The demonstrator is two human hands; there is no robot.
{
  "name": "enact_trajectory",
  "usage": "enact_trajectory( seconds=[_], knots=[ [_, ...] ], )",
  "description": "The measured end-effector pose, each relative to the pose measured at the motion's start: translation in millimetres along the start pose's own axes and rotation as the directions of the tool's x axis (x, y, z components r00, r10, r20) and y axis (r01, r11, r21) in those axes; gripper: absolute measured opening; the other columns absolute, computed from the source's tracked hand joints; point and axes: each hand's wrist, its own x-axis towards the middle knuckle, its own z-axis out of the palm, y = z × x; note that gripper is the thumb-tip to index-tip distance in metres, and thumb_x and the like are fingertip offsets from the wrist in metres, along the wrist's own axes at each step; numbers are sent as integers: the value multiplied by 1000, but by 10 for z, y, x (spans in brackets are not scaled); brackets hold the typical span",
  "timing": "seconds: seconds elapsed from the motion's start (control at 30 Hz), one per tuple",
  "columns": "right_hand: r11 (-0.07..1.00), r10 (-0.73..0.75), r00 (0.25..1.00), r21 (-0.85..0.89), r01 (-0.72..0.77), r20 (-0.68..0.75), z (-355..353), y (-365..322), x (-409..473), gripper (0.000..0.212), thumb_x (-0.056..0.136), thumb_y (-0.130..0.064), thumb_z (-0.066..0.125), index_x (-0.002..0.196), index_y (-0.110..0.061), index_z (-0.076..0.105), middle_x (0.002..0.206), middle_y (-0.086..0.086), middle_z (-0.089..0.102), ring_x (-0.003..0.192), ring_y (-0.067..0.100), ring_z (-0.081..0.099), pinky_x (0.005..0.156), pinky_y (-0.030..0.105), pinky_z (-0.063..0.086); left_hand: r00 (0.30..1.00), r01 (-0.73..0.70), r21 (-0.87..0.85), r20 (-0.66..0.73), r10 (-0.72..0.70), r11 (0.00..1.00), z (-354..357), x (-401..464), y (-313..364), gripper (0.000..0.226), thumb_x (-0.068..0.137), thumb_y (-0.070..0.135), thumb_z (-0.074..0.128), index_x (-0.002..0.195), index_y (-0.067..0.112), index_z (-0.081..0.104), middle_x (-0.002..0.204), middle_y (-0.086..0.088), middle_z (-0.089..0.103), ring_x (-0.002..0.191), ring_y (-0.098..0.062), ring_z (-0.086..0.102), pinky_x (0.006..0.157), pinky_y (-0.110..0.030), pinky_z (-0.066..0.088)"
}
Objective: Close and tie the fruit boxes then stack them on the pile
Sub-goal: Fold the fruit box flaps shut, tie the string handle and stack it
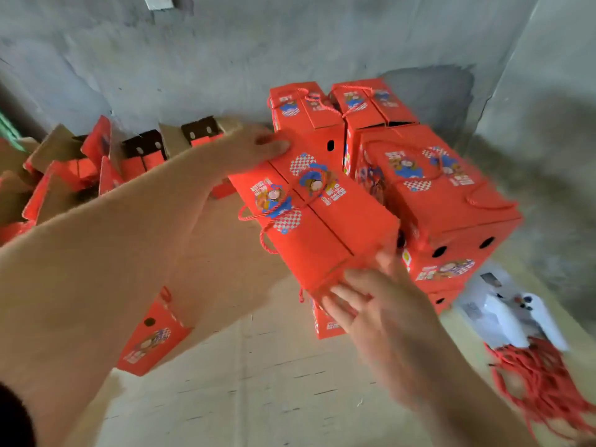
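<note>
While a closed red fruit box (pixel 317 214) is held tilted between both hands, its far end is gripped by the left hand (pixel 258 145), whose fingers are curled over the top edge. The near end is met by the right hand (pixel 371 304), whose fingers are spread and nearly straight against the box's end face; that hand is blurred, so a firmer hold cannot be told. A red cord (pixel 258 217) is seen tied across the box's two top flaps, with loops hanging over its left side. The box is placed just beside the pile of closed red boxes (pixel 445 201), touching or nearly touching the nearest of them, and it is set over another red box (pixel 327 324) lower down. Further closed boxes (pixel 338 104) are stacked behind, against a grey concrete wall (pixel 193 59). To the left, unclosed boxes with raised brown flaps (pixel 142 153) are gathered on the floor, and one red box (pixel 151 337) is seen below the left forearm. Flattened cardboard sheeting (pixel 258 382) is spread over the floor. At the right, a bundle of loose red cords (pixel 541 382) is laid beside some white objects (pixel 516 317) that are too blurred to be named.
</note>
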Motion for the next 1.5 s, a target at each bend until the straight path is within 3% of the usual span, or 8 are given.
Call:
enact_trajectory(
  seconds=[0.23, 0.33, 0.43, 0.8, 0.9, 1.0, 1.2, 1.5],
  knots=[
    [990, -6, 944, 134, 53, -329, -141, 284, 401, 79, 71, 14, 72, 129, -35, 48, 89, 3, 59, 81, 14, 66, 71, 38, 63, 906, -6, -366, -396, -150, 931, 913, 266, 0, 57, 90, 41, 52, 145, 25, 59, 143, -5, 60, 134, -24, 54, 116, -45, 40],
    [990, 21, 932, 137, 31, -361, -167, 367, 411, 78, 77, 17, 73, 127, -39, 51, 85, 5, 55, 85, 18, 61, 98, 55, 56, 863, -19, -867, -265, -430, 498, 1188, -176, 2, 57, 95, 39, 55, 151, 31, 50, 147, -2, 59, 135, -23, 57, 114, -44, 45],
    [994, -26, 920, 84, 64, -391, -191, 429, 456, 80, 80, 23, 68, 125, -41, 53, 76, 2, 58, 89, 26, 59, 101, 61, 50, 971, 67, -990, 36, -238, 122, 1606, -748, 97, 75, 91, 63, 63, 155, 28, 45, 148, -10, 59, 135, -30, 58, 114, -49, 44],
    [964, -265, 928, -53, 260, -261, -146, 474, 631, 52, 84, -4, 67, 108, -36, 33, 80, 4, 67, 88, 21, 65, 83, 44, 56, 949, 253, -948, 204, -242, 191, 1350, -382, 174, 76, 81, 68, 59, 138, 17, 64, 126, -14, 73, 116, -30, 71, 95, -42, 59],
    [730, -659, 701, -457, 508, -274, -345, 325, 605, 58, 80, -12, 63, 116, -50, 38, 94, 6, 58, 83, 16, 54, 76, 31, 48, 972, 211, -960, 185, -147, 186, 1458, -539, 99, 69, 93, 73, 50, 142, 26, 62, 134, -7, 70, 122, -24, 68, 88, -33, 61],
    [139, -864, 484, -862, 488, 135, -480, 187, 735, 52, 90, -25, 62, 139, -19, 47, 124, 8, 48, 112, 29, 50, 98, 36, 40, 994, 37, -998, 31, -108, 56, 1730, -791, 168, 59, 101, 63, 53, 149, 29, 54, 143, -8, 64, 129, -28, 64, 92, -37, 60],
    [-354, -594, 757, -934, 57, 271, -123, -109, 807, 43, 101, -47, 40, 135, -33, 61, 142, -8, 57, 151, 24, 31, 120, 56, 8, 980, -19, -994, -40, -195, 109, 1942, -943, 361, 53, 98, 61, 48, 143, 35, 58, 134, -3, 70, 122, -23, 68, 74, -30, 62],
    [-389, -193, 964, -916, 98, 185, -4, -382, 1234, 76, 104, -62, 15, 165, -19, 12, 173, 4, 7, 160, 17, -1, 129, 39, 1, 968, 62, -992, 33, -247, 108, 1873, -989, 453, 48, 99, 61, 44, 130, 34, 68, 122, -7, 75, 107, -27, 75, 70, -49, 62]
  ],
)
